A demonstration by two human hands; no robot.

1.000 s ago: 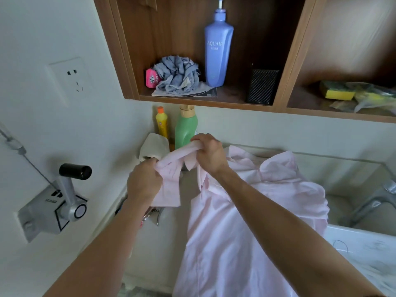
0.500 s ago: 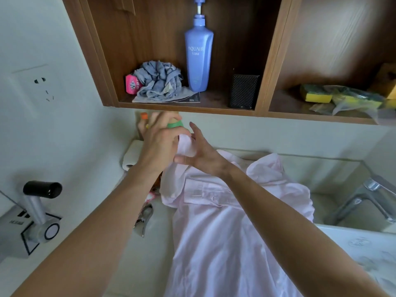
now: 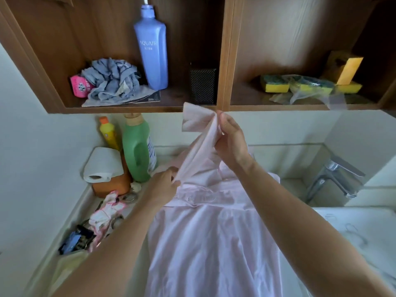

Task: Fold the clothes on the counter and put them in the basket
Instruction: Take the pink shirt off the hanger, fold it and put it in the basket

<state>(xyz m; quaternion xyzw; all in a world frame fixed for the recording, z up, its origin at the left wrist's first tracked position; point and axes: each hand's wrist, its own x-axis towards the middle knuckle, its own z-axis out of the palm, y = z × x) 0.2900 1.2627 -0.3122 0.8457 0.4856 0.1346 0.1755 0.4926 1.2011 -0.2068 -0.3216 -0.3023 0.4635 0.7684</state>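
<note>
Just below the shelf (image 3: 137,109), our right hand (image 3: 232,144) pinches the shirt (image 3: 214,243) by its raised sleeve; our left hand (image 3: 160,187) grips it lower.

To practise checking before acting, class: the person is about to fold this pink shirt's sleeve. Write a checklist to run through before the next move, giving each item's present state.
1. Right hand grips the raised sleeve: ok.
2. Left hand pinches the sleeve's lower end, near the shoulder: ok.
3. Pink shirt lies smooth: not ok, bunched around the collar.
4. Sleeve is apart from the green bottle: ok, the bottle stands to the left.
5. Basket within reach: cannot tell, not in view.
</note>
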